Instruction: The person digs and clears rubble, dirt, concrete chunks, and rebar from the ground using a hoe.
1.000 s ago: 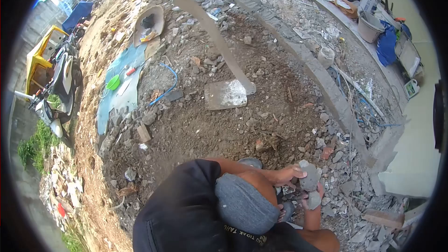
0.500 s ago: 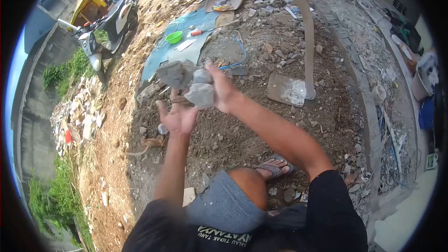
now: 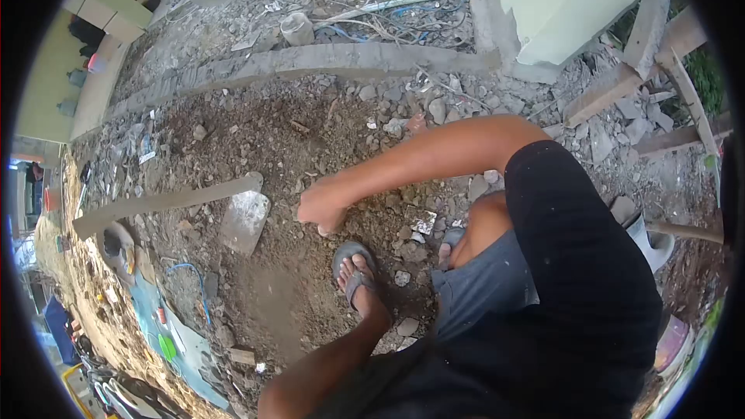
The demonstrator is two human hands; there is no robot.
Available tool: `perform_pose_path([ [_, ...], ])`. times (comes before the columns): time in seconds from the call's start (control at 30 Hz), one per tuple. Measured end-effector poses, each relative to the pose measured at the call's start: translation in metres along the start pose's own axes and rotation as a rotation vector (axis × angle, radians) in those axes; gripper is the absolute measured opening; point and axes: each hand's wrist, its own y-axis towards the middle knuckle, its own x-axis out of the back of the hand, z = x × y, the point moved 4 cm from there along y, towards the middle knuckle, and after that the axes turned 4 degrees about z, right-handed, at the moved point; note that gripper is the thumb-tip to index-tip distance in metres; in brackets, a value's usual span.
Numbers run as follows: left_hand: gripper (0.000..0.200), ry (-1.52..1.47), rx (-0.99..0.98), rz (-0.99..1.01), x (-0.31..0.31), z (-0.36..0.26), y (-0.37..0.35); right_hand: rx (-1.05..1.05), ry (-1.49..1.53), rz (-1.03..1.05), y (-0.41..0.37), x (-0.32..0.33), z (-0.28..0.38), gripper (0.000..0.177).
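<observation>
My right hand (image 3: 323, 206) is low over the dark, crumbly soil (image 3: 303, 140), at the end of an arm bent across the view. Its fingers are curled closed, and what they hold, if anything, is hidden beneath the knuckles. Just left of it lies a hoe, its flat metal blade (image 3: 247, 222) smeared grey and its wooden handle (image 3: 167, 203) running to the left. Out of view is my left hand. My sandalled foot (image 3: 357, 273) is planted just below the right hand.
A low concrete kerb (image 3: 310, 60) crosses behind the soil. Beyond it stand a grey bucket (image 3: 297, 29) and tangled pipes (image 3: 388, 12). At lower left, a blue sheet (image 3: 190, 349) carries a green bowl (image 3: 167, 347). Broken timber (image 3: 609, 93) leans at right.
The view has swung right and down. Both hands held grey stone chunks together before; now the right hand is closed near the soil, the left has left the view, and those chunks are no longer seen held.
</observation>
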Motion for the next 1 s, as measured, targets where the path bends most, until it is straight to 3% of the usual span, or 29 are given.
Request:
perform_pose_path([
  [0.03,0.048,0.325,-0.148,-0.251,-0.003,0.004,0.000,-0.137,0.097,-0.006,-0.038,-0.013,-0.041,0.035],
  [0.07,0.045,-0.003,-0.064,-0.325,0.025,0.073,0.006,-0.319,0.200,-0.079,-0.079,-0.027,-0.080,0.031],
  [0.1,0.043,-0.393,-0.047,-0.424,0.094,0.125,0.008,-0.441,0.166,-0.255,-0.118,-0.048,-0.121,0.028],
  [0.13,0.040,-0.677,-0.098,-0.507,0.157,0.165,0.011,-0.559,0.150,-0.436,-0.162,-0.060,-0.152,0.025],
  [0.17,0.039,-0.800,-0.169,-0.543,0.206,0.186,0.018,-0.803,0.258,-0.433,-0.207,-0.081,-0.187,0.027],
  [0.2,0.037,-0.779,-0.243,-0.504,0.228,0.160,0.038,-1.037,0.138,-0.547,-0.254,-0.099,-0.206,0.032],
  [0.23,0.035,-0.761,-0.317,-0.464,0.250,0.134,0.059,-1.225,0.031,-0.513,-0.290,-0.114,-0.212,0.039],
  [0.3,0.034,-0.766,-0.397,-0.354,0.272,0.085,0.079,-1.433,0.224,-0.517,-0.337,-0.161,-0.225,0.048],
  [0.4,0.033,-0.627,-0.514,-0.162,0.278,0.025,0.088,-1.513,0.326,-0.587,-0.349,-0.227,-0.240,0.060],
  [0.57,0.031,-0.323,-0.627,0.070,0.258,-0.042,0.101,-1.528,0.420,-0.553,-0.349,-0.223,-0.227,0.072],
  [0.63,0.032,-0.281,-0.633,0.139,0.251,-0.061,0.105,-1.494,0.550,-0.667,-0.355,-0.201,-0.207,0.072],
  [0.73,0.035,-0.192,-0.766,0.280,0.240,-0.088,0.107,-1.456,0.486,-0.810,-0.370,-0.182,-0.184,0.055],
  [0.8,0.036,-0.159,-0.734,0.405,0.239,-0.114,0.104,-1.410,0.455,-0.845,-0.388,-0.160,-0.158,0.048],
  [0.87,0.039,-0.102,-0.758,0.582,0.232,-0.138,0.106,-1.178,0.415,-1.259,-0.402,-0.126,-0.108,0.034],
  [0.9,0.039,-0.101,-0.764,0.585,0.231,-0.157,0.110,-1.185,0.413,-1.260,-0.408,-0.110,-0.080,0.034],
  [0.97,0.051,-0.037,-0.843,0.845,0.220,-0.202,0.109,-1.134,0.451,-1.459,-0.423,-0.079,-0.020,0.028],
  [1.0,0.051,-0.034,-0.867,0.847,0.216,-0.221,0.108,-1.153,0.433,-1.467,-0.428,-0.071,0.000,0.028],
])
